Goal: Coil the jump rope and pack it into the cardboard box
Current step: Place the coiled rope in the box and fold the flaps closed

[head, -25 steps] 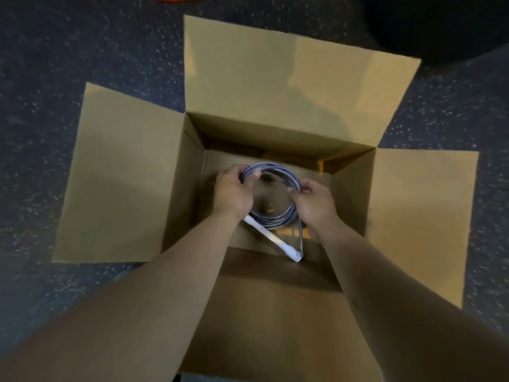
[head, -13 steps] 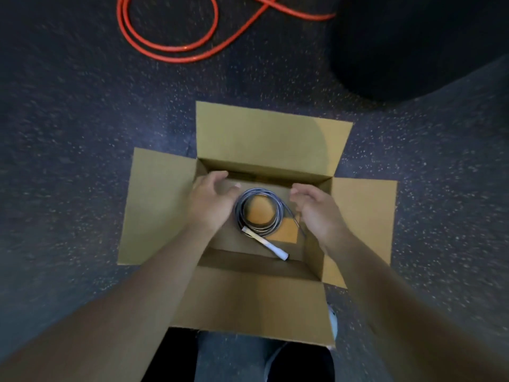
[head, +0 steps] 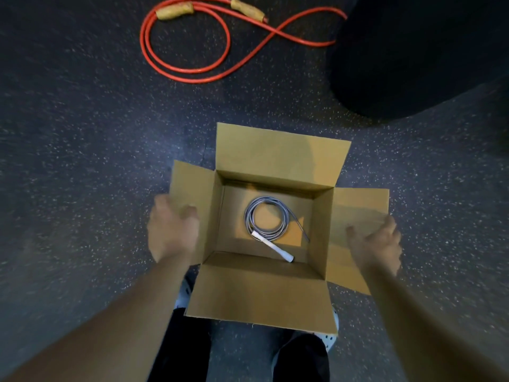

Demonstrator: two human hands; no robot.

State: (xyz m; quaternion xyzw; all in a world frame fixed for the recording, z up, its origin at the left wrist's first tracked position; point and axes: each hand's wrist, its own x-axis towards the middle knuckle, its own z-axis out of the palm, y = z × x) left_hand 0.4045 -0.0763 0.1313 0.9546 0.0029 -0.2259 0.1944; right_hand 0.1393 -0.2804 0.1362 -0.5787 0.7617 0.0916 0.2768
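A grey jump rope (head: 266, 218), coiled in a ring, lies on the floor of the open cardboard box (head: 278, 158). Its white handle (head: 272, 246) points toward the box's near right corner. A loose grey end trails off the coil to the right. All four flaps stand open. My left hand (head: 172, 230) is outside the box at the left flap, fingers apart, holding nothing. My right hand (head: 376, 244) hovers over the right flap, also empty with spread fingers. Both hands look motion-blurred.
A red jump rope (head: 192, 42) with cork-coloured handles lies looped on the dark speckled floor beyond the box. A large black object (head: 418, 51) fills the upper right. My legs and patterned shoes (head: 183, 293) are under the near flap.
Both hands let go of the grey coil, rose out of the box and spread apart to the side flaps. The camera pulled back, bringing the red rope into view.
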